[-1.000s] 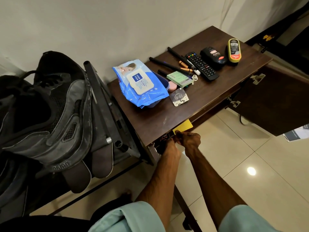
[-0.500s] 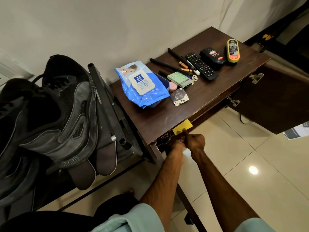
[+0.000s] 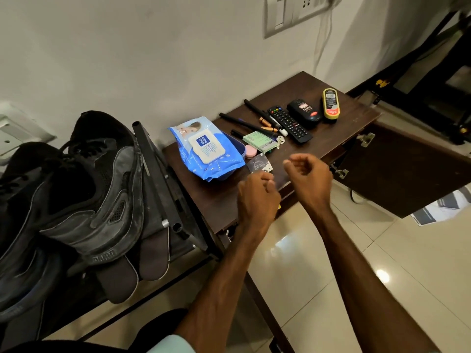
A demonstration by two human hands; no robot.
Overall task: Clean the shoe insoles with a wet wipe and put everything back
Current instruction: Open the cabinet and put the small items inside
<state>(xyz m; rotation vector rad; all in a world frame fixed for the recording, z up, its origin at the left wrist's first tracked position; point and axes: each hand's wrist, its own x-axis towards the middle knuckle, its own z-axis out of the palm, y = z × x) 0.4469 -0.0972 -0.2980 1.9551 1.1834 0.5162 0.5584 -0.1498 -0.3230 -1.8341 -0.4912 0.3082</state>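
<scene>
Left hand [image 3: 257, 197] hovers over the near edge of the dark wooden table [image 3: 221, 202], its back to the camera and fingers curled into a fist; the palm is turned away, so I cannot tell whether it grips anything; right hand [image 3: 309, 174] hangs just beside it, slightly farther over the table, fingers loosely curled round nothing; both forearms run to the bottom edge, where a pale blue sleeve [image 3: 173, 346] is cut off; a yellow sliver [image 3: 279, 206] peeps out below the left hand at the table edge, too little showing to name.

On the black metal rack [image 3: 153, 164] to the left, two dark insoles [image 3: 118, 281] poke out from beneath a black and grey sneaker [image 3: 102, 189], which hides their rear halves; a second black shoe [image 3: 17, 225] is cut off by the left edge.

Beyond the hands, the blue wet wipes pack [image 3: 206, 149] lies closed on a blue tub [image 3: 238, 149], covering most of it; a small clear packet [image 3: 260, 163] lies just beside; a pink round thing [image 3: 249, 151] is half hidden behind the tub; farther back lie a green box [image 3: 260, 139], black pens [image 3: 244, 122], a remote control [image 3: 289, 123], a black polish bottle [image 3: 304, 113] and a yellow shoe polish applicator [image 3: 330, 104], labels too small to read; a cabinet door [image 3: 397, 169] stands open on the right; on the wall, a switch plate [image 3: 293, 14] is cut by the top edge.
</scene>
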